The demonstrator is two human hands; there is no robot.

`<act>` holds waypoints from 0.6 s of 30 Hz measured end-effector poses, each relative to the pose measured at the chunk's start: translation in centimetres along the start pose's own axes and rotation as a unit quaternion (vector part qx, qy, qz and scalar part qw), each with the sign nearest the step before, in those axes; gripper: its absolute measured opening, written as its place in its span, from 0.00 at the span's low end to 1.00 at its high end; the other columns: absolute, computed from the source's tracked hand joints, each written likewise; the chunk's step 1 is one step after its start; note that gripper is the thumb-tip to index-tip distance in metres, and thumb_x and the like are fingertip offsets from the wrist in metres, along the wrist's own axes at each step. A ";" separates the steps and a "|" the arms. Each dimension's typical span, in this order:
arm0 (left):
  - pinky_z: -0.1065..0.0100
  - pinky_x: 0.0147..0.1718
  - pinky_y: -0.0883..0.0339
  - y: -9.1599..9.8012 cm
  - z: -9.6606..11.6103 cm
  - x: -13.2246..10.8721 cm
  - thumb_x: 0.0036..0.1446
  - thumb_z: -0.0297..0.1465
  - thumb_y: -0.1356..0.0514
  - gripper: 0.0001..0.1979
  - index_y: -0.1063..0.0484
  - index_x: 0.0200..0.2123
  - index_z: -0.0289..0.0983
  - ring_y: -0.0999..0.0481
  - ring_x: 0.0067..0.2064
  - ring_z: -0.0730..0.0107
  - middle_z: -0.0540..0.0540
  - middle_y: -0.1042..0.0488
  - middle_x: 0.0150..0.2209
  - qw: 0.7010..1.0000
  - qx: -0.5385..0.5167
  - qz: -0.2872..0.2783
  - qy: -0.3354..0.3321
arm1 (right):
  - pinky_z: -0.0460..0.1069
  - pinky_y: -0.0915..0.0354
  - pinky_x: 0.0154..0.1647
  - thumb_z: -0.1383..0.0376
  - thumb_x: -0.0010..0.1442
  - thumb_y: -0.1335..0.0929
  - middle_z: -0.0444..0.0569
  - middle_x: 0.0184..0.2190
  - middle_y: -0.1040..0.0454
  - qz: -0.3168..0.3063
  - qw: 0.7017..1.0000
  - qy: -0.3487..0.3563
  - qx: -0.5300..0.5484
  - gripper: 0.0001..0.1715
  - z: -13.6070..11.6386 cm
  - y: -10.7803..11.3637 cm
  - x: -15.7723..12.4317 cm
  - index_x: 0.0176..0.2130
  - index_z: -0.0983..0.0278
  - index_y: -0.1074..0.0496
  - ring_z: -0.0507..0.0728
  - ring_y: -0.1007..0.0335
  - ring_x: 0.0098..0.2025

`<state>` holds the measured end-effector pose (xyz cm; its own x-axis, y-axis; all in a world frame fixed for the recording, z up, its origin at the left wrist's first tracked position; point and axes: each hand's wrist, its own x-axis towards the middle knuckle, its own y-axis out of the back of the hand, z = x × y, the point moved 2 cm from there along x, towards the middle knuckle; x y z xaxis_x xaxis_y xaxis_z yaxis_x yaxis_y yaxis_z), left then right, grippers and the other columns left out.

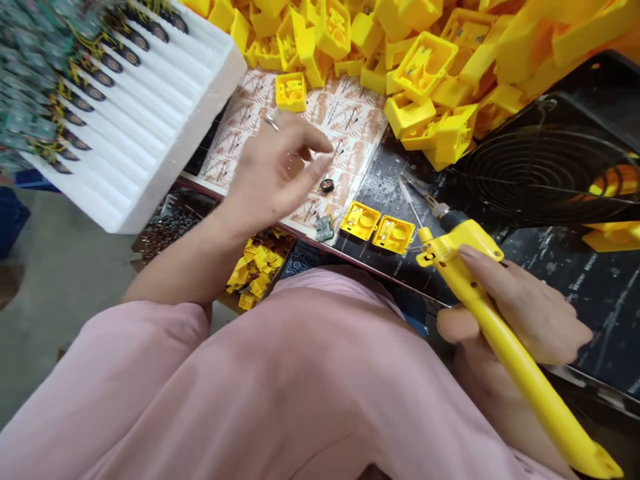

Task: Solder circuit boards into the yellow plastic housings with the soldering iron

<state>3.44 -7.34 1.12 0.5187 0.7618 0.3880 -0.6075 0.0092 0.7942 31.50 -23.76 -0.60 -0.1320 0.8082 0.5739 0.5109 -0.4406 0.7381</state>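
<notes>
My right hand (pixel 520 320) is closed around a yellow soldering iron (pixel 480 293), whose metal tip (pixel 413 207) points up-left over the dark bench. My left hand (pixel 280 170), with a ring on one finger, hovers over a printed sheet (pixel 350 120); its fingers are curled toward a small round black part (pixel 327 185) that hangs just off the fingertips on thin wires. A small green circuit board (pixel 324 228) lies at the sheet's near edge. Beside the board, two open yellow plastic housings (pixel 360 221) (pixel 394 235) sit side by side.
A large heap of yellow housings (pixel 425 60) fills the back of the bench. A white foam tray (pixel 150 127) with circuit boards and round black parts stands at the left. A black fan grille (pixel 545 173) is at the right. Small yellow pieces (pixel 255 267) lie in a bin below the bench.
</notes>
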 end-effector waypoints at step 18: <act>0.48 0.59 0.33 -1.1 -6.3 -2.1 0.69 0.37 0.46 0.15 0.20 0.37 0.42 0.21 0.51 0.57 0.46 0.16 0.45 0.981 0.126 -0.138 -0.051 | 0.49 0.26 0.36 0.58 0.61 0.23 0.47 0.30 0.22 -0.083 0.985 0.148 -0.023 0.26 0.9 -3.3 3.4 0.55 0.62 0.29 0.57 0.23 0.31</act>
<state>-0.79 -4.84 -3.53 0.7074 0.6844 0.1765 -0.2738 0.0351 0.9611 30.17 -19.19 -1.39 -0.4556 0.7249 0.5167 0.4225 -0.3349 0.8422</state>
